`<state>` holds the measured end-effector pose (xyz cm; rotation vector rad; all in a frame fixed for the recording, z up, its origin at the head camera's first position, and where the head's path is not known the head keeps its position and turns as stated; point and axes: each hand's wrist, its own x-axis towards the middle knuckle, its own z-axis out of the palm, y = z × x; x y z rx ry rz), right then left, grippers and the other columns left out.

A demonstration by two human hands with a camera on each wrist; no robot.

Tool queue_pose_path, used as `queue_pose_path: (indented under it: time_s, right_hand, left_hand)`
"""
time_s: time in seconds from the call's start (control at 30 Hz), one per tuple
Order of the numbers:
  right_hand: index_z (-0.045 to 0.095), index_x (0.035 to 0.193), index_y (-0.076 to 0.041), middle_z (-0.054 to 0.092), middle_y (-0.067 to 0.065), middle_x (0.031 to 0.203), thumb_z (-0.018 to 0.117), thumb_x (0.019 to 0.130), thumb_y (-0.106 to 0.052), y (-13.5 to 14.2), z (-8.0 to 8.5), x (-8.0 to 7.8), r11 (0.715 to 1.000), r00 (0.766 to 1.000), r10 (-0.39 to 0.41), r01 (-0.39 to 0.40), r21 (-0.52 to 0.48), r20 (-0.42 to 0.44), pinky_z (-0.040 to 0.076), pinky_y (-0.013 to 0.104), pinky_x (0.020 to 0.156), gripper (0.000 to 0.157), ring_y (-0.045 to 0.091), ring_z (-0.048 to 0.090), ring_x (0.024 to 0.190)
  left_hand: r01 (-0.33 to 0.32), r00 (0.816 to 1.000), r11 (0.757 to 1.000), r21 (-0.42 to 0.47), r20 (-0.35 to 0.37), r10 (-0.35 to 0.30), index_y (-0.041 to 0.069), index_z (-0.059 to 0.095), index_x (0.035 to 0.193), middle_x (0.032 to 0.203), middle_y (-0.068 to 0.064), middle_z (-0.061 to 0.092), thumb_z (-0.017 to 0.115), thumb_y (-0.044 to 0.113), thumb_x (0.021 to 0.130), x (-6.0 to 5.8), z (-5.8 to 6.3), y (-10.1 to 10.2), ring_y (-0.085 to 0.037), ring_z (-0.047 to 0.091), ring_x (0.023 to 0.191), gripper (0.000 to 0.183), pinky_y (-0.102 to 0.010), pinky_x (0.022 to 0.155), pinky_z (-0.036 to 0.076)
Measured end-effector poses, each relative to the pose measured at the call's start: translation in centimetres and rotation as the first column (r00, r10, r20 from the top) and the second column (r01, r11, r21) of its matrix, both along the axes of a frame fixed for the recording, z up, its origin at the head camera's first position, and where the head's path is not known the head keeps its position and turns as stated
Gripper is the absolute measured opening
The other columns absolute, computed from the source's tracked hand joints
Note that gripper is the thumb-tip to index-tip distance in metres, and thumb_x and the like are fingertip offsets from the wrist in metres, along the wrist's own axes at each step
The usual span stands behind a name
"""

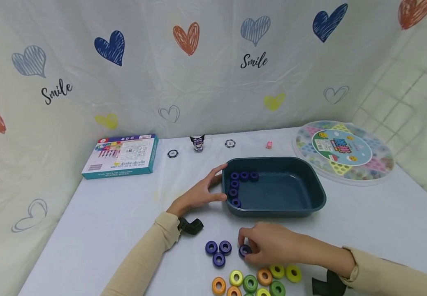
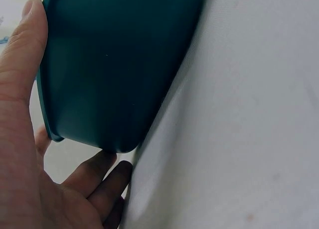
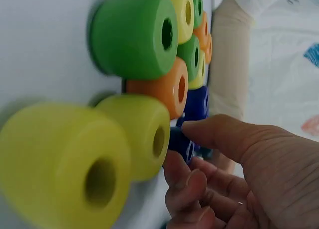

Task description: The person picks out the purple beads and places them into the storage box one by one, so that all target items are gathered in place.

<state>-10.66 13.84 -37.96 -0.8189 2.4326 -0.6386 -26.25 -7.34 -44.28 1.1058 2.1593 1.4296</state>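
Observation:
My right hand (image 1: 272, 242) pinches a dark blue bead (image 1: 244, 250) between thumb and fingers, low over the front of the table. To its left lie three more dark blue beads (image 1: 219, 259) in a cluster. At the left end of a dark teal tray (image 1: 272, 213), my left hand (image 1: 200, 192) rests with thumb and fingers spread against the wall and rim. Inside the tray, several dark blue beads (image 1: 234, 184) line the left wall and the back left corner. In the right wrist view, the pinched bead (image 3: 180, 143) is partly hidden behind a yellow bead (image 3: 134, 134).
Yellow, green (image 1: 250, 283) and orange beads lie along the near edge. A flat box (image 1: 121, 156) is at the back left, a round game board (image 1: 343, 152) at the back right. Between them stand a small figure (image 1: 197, 144), two chips (image 1: 230, 143) and a pink piece (image 1: 269, 145).

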Motion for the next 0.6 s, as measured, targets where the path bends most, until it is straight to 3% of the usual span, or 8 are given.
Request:
queue_pose_path:
  time_s: [0.17,0.37,0.6]
  right_hand:
    - [0.059,0.096,-0.029,0.054,-0.014,0.064,0.067,0.08,-0.03,1.7,-0.4,-0.3,0.997,0.999,-0.005,0.01,-0.082,0.052,0.04,0.02,0.051,0.018,0.001,0.047,0.054]
    - [0.06,0.1,-0.024,0.056,-0.012,0.067,0.067,0.081,-0.026,3.7,-0.8,-0.9,0.977,0.991,0.037,-0.008,-0.214,0.132,0.041,0.019,0.053,0.02,0.001,0.048,0.058]
    - [0.061,0.105,-0.019,0.058,-0.006,0.067,0.066,0.082,-0.026,4.7,-1.6,-1.4,0.959,0.96,0.046,0.036,-0.282,0.276,0.038,0.019,0.044,0.024,0.004,0.045,0.047]
  left_hand:
    - [-0.001,1.0,1.0,-0.006,-0.003,0.001,0.038,0.01,0.143,0.144,0.007,0.027,0.063,0.061,0.071,0.0,0.1,0.0,-0.007,0.027,0.129,0.093,-0.043,0.105,0.018]
    - [0.006,1.0,1.0,0.001,-0.003,-0.006,0.037,0.01,0.143,0.144,0.005,0.028,0.063,0.059,0.072,0.1,0.2,0.0,-0.008,0.026,0.13,0.092,-0.046,0.105,0.017]
    - [0.005,1.0,1.0,-0.001,0.0,-0.005,0.038,0.009,0.143,0.144,0.005,0.028,0.063,0.061,0.071,0.0,0.1,0.0,-0.008,0.026,0.13,0.093,-0.045,0.105,0.017]
